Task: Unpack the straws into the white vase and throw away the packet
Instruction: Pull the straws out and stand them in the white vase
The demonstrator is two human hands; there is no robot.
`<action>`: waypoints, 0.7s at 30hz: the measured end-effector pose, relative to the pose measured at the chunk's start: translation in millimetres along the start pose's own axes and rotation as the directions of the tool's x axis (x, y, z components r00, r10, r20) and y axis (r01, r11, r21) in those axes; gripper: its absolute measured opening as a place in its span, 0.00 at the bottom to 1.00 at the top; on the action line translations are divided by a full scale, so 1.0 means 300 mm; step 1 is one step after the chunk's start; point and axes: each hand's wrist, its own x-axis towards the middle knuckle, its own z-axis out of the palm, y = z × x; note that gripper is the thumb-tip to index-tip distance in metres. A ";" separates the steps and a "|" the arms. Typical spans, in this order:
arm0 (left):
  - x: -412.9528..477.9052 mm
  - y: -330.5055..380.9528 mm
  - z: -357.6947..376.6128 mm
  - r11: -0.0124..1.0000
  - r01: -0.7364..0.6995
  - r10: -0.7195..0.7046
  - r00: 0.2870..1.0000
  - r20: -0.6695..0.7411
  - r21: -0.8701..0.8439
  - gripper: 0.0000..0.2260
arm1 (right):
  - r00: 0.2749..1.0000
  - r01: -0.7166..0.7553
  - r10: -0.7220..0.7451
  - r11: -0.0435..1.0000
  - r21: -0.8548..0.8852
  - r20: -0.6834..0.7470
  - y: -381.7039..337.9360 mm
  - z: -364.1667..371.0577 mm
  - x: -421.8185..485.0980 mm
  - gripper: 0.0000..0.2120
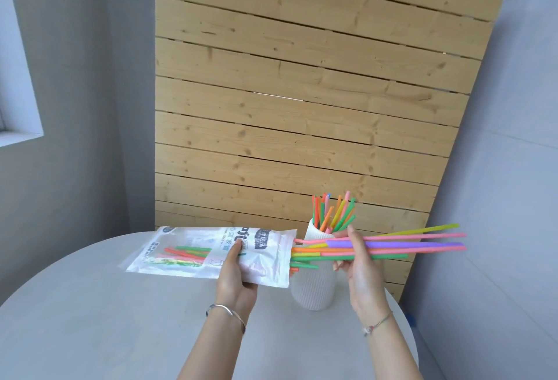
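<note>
My left hand [234, 277] grips a clear and white plastic straw packet [193, 251], held level above the table with its open end to the right. A few coloured straws still lie inside it. My right hand [359, 262] is closed around a bundle of coloured straws [416, 243] that stick out of the packet's mouth and point right. Behind the bundle stands a ribbed white vase [315, 289] with several straws [332, 213] upright in it.
A round grey table [105, 319] fills the lower view. A wooden slat panel [302, 93] leans against the grey wall right behind the vase. A window ledge [18, 135] is at the far left.
</note>
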 end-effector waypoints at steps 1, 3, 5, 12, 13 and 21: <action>0.004 0.005 -0.003 1.000 -0.003 0.003 1.000 -0.003 -0.003 0.06 | 1.000 0.013 -0.013 1.000 -0.006 -0.002 -0.008 -0.007 0.003 0.15; 0.003 -0.003 0.001 1.000 0.004 -0.004 1.000 -0.002 0.019 0.07 | 1.000 0.020 -0.020 0.999 -0.039 0.007 -0.013 -0.004 0.004 0.13; -0.006 -0.032 0.012 0.999 0.024 -0.024 1.000 0.015 0.049 0.10 | 0.999 0.023 -0.019 0.995 -0.098 0.045 -0.007 0.017 -0.001 0.11; -0.031 -0.063 0.026 0.995 0.091 -0.092 0.995 0.032 0.030 0.08 | 0.989 0.066 -0.027 0.957 -0.281 0.144 -0.019 0.045 0.013 0.16; -0.026 -0.055 0.023 0.997 0.080 -0.080 0.997 0.021 0.021 0.09 | 0.988 0.074 -0.030 0.954 -0.290 0.155 -0.036 0.040 0.024 0.16; -0.004 -0.006 0.001 0.998 0.041 -0.041 0.999 -0.018 -0.041 0.02 | 0.967 0.247 -0.208 0.905 -0.345 0.147 -0.257 -0.021 0.148 0.15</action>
